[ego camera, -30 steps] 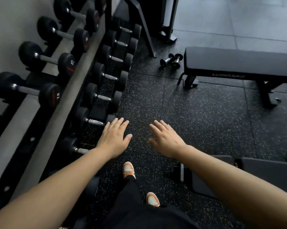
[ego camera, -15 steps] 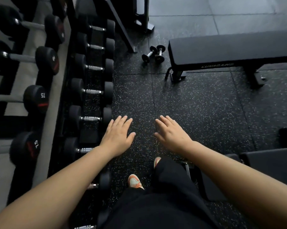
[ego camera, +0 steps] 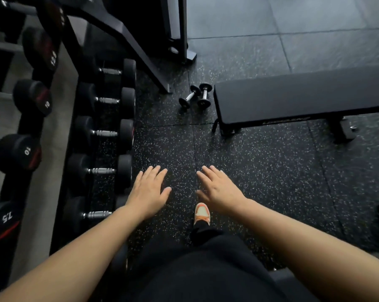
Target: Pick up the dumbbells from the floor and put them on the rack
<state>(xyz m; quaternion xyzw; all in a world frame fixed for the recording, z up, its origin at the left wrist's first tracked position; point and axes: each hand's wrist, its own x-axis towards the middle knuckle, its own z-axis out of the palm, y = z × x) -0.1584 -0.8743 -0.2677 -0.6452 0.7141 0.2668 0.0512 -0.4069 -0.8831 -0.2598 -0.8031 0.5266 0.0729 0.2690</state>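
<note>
Both the left hand (ego camera: 148, 194) and right hand (ego camera: 220, 189) are hovering open and empty, well short of two small dumbbells (ego camera: 195, 95) lying just beside the bench (ego camera: 293, 99), whose frame is risking a snagged reach.

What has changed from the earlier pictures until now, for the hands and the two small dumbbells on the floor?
The person walked forward along the black dumbbell rack: the two small chrome-handled dumbbells and the black flat bench now look nearer and lie lower in view. Nothing was grasped or released. The left hand and right hand stay open, palms down and empty; the small dumbbells still lie beside the bench.
</note>
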